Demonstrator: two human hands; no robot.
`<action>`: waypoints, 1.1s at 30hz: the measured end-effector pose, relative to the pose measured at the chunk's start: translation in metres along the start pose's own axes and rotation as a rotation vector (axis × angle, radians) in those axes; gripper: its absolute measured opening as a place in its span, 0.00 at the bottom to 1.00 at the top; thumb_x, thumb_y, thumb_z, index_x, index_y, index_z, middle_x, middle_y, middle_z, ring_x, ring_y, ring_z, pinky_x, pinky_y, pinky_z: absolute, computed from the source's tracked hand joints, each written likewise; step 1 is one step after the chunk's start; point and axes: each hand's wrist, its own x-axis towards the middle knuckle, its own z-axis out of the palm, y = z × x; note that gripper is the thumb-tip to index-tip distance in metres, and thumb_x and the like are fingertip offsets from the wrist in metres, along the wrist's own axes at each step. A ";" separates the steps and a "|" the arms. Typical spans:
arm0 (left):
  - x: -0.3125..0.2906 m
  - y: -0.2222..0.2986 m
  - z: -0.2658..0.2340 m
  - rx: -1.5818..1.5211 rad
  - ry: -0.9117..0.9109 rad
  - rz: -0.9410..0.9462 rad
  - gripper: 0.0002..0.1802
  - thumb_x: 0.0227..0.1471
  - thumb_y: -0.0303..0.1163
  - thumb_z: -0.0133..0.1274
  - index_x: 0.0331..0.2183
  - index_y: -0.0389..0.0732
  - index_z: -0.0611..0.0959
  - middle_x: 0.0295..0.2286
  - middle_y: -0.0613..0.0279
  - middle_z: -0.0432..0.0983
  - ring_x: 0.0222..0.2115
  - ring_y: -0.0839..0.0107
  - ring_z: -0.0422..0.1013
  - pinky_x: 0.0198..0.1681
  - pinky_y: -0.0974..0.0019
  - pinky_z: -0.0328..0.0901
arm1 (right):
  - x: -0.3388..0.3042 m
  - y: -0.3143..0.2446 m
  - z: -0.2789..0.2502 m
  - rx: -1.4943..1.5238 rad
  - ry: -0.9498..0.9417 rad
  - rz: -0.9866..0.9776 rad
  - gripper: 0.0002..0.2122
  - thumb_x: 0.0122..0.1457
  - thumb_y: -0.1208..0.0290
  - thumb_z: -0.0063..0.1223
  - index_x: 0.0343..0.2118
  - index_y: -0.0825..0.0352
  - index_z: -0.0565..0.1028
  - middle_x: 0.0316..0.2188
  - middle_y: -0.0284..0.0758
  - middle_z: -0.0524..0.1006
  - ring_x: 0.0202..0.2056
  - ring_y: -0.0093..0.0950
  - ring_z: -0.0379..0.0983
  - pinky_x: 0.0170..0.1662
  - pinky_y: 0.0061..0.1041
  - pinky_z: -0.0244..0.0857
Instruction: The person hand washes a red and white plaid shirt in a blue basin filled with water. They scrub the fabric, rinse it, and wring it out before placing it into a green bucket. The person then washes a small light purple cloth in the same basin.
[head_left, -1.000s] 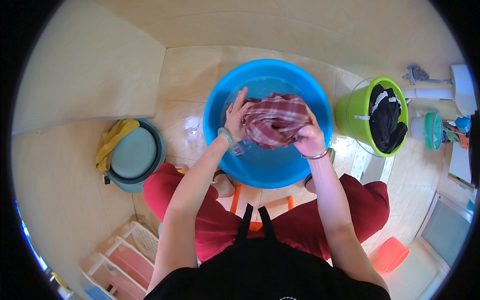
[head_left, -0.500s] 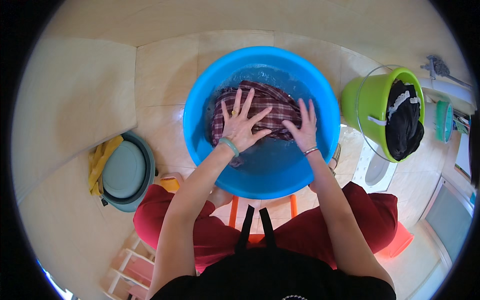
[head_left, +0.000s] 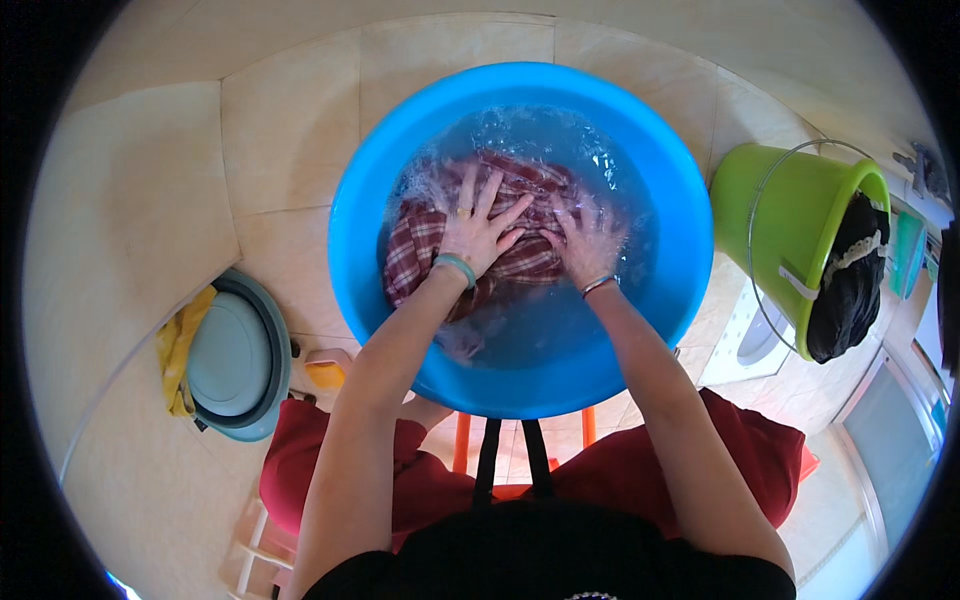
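A maroon plaid cloth garment lies bunched in water inside a big round blue basin. My left hand, with a ring and a pale green bangle, presses on it, fingers spread. Close by on the right, my right hand is partly under the rippling water at the cloth's right side, its fingers apart and slightly blurred by the water. A thin bracelet circles that wrist. Neither hand is closed round the cloth. The garment's kind cannot be made out.
To the right, a green bucket leans with dark clothes in it, beside a white squat toilet. A grey-green folding basin with a yellow cloth leans at the left wall. Orange stool legs show below the blue basin.
Both hands have pushed down into the water with the cloth, which has sunk and spread left. Ripples and foam have risen. The view has moved closer to the basin.
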 end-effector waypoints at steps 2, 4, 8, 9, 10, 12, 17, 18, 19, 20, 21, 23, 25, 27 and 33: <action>0.006 -0.006 0.010 -0.059 -0.023 0.003 0.29 0.52 0.53 0.46 0.56 0.75 0.60 0.61 0.59 0.41 0.62 0.47 0.34 0.53 0.22 0.35 | 0.003 0.006 0.014 -0.104 -0.046 -0.002 0.29 0.49 0.49 0.54 0.57 0.35 0.59 0.55 0.33 0.59 0.53 0.41 0.58 0.50 0.61 0.52; 0.012 -0.009 0.012 -0.050 -0.008 0.009 0.29 0.52 0.50 0.47 0.56 0.75 0.61 0.60 0.58 0.45 0.61 0.47 0.38 0.53 0.22 0.37 | 0.009 0.010 0.022 -0.104 -0.037 -0.002 0.29 0.47 0.51 0.56 0.55 0.36 0.62 0.53 0.32 0.62 0.50 0.40 0.60 0.50 0.58 0.53; 0.023 -0.015 0.021 -0.079 -0.036 0.059 0.31 0.49 0.38 0.49 0.56 0.66 0.63 0.55 0.55 0.53 0.56 0.46 0.50 0.56 0.32 0.45 | 0.026 0.022 0.025 -0.027 -0.061 -0.017 0.25 0.45 0.53 0.58 0.50 0.39 0.68 0.46 0.32 0.66 0.46 0.39 0.63 0.45 0.54 0.57; 0.026 -0.020 0.028 -0.105 -0.011 0.086 0.31 0.49 0.35 0.49 0.56 0.63 0.64 0.55 0.55 0.54 0.55 0.46 0.51 0.57 0.34 0.45 | 0.029 0.025 0.027 -0.041 -0.106 -0.028 0.24 0.45 0.53 0.57 0.49 0.41 0.70 0.45 0.32 0.67 0.45 0.38 0.64 0.43 0.53 0.58; 0.033 -0.021 0.028 -0.098 -0.066 0.098 0.31 0.50 0.34 0.49 0.56 0.61 0.64 0.54 0.54 0.54 0.54 0.46 0.52 0.56 0.38 0.48 | 0.032 0.030 0.031 0.002 -0.066 -0.017 0.23 0.46 0.54 0.56 0.48 0.43 0.70 0.44 0.33 0.67 0.45 0.38 0.64 0.42 0.51 0.58; 0.048 -0.023 0.014 -0.078 -0.177 0.119 0.30 0.51 0.31 0.48 0.56 0.55 0.63 0.54 0.52 0.55 0.53 0.47 0.55 0.56 0.45 0.53 | 0.039 0.035 0.040 0.092 0.017 0.001 0.20 0.48 0.55 0.54 0.47 0.46 0.72 0.43 0.34 0.68 0.45 0.37 0.65 0.40 0.49 0.59; 0.065 -0.023 0.009 -0.409 0.022 -0.062 0.17 0.52 0.29 0.45 0.44 0.35 0.75 0.41 0.43 0.70 0.43 0.54 0.68 0.46 0.57 0.65 | 0.063 0.028 0.019 0.166 -0.080 0.041 0.15 0.51 0.61 0.51 0.43 0.52 0.74 0.38 0.39 0.72 0.40 0.38 0.69 0.38 0.42 0.62; 0.069 -0.025 0.014 -0.309 -0.160 -0.096 0.18 0.52 0.32 0.47 0.44 0.34 0.75 0.41 0.42 0.70 0.42 0.53 0.68 0.46 0.55 0.63 | 0.068 0.025 0.012 0.191 -0.097 0.017 0.14 0.51 0.63 0.51 0.43 0.52 0.74 0.37 0.40 0.73 0.39 0.39 0.70 0.38 0.41 0.63; 0.072 -0.022 0.009 -0.208 -0.342 -0.128 0.19 0.51 0.35 0.49 0.43 0.33 0.76 0.41 0.41 0.70 0.41 0.51 0.68 0.47 0.53 0.62 | 0.073 0.023 0.006 0.183 -0.185 0.044 0.14 0.52 0.63 0.50 0.42 0.53 0.74 0.37 0.40 0.73 0.38 0.39 0.71 0.38 0.40 0.64; 0.073 -0.014 -0.010 -0.209 -0.367 -0.162 0.19 0.51 0.30 0.46 0.46 0.38 0.75 0.45 0.42 0.68 0.43 0.51 0.68 0.48 0.55 0.63 | 0.080 0.024 0.000 0.174 -0.269 0.081 0.13 0.52 0.62 0.50 0.41 0.54 0.75 0.36 0.40 0.73 0.37 0.39 0.71 0.37 0.39 0.64; 0.069 -0.002 -0.029 -0.210 -0.392 -0.196 0.22 0.50 0.26 0.44 0.50 0.44 0.73 0.49 0.43 0.65 0.46 0.51 0.67 0.48 0.56 0.64 | 0.082 0.024 -0.006 0.167 -0.354 0.116 0.12 0.53 0.62 0.49 0.41 0.55 0.75 0.36 0.41 0.73 0.37 0.40 0.72 0.37 0.39 0.65; 0.042 0.026 -0.050 -0.313 0.067 -0.259 0.22 0.50 0.31 0.49 0.49 0.53 0.75 0.53 0.45 0.60 0.53 0.46 0.58 0.54 0.48 0.56 | 0.076 0.020 -0.013 0.479 -0.166 0.200 0.13 0.54 0.60 0.50 0.39 0.58 0.75 0.36 0.41 0.73 0.36 0.40 0.72 0.37 0.37 0.66; 0.009 0.043 -0.045 -0.542 0.496 -0.270 0.25 0.50 0.37 0.54 0.51 0.57 0.73 0.55 0.45 0.57 0.57 0.48 0.52 0.58 0.49 0.51 | 0.068 0.013 -0.030 0.691 0.006 0.214 0.14 0.53 0.58 0.52 0.38 0.61 0.76 0.36 0.40 0.73 0.35 0.41 0.72 0.37 0.36 0.66; -0.019 0.062 -0.041 -1.176 0.535 -0.486 0.28 0.52 0.45 0.54 0.55 0.56 0.69 0.57 0.48 0.55 0.58 0.54 0.51 0.57 0.49 0.52 | 0.057 -0.003 -0.072 0.795 0.161 0.166 0.16 0.52 0.57 0.55 0.38 0.63 0.76 0.35 0.40 0.72 0.34 0.41 0.72 0.37 0.35 0.66; -0.030 0.032 -0.079 -2.450 0.034 -0.302 0.45 0.51 0.69 0.31 0.58 0.46 0.61 0.56 0.57 0.59 0.56 0.59 0.58 0.57 0.50 0.55 | 0.014 -0.053 -0.177 0.815 0.290 -0.295 0.08 0.47 0.60 0.58 0.27 0.57 0.78 0.28 0.31 0.70 0.30 0.31 0.70 0.32 0.30 0.60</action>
